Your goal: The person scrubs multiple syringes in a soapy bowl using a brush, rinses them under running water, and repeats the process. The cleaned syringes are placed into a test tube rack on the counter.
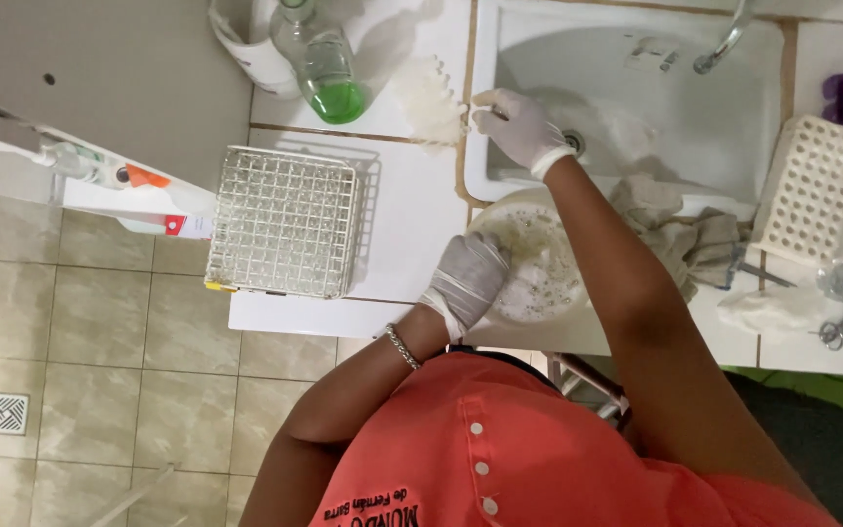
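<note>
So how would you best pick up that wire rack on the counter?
Take the wire rack by its two opposite outer edges, coming straight down from above. It sits flat on the white counter with its open grid facing up and bare counter along its right side. No handle shows, so the rim wires look like the firmest hold, probably with both hands.

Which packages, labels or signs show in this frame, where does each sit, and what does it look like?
Flat white package: on the counter's left edge, left of the wire rack; long and narrow, with an orange patch and a small red square.
White container: top of frame, behind the glass flask of green liquid; rounded, with a white label bearing dark print.
Shirt lettering: bottom edge; dark print on orange fabric.
No screens or wall signs visible.
</note>
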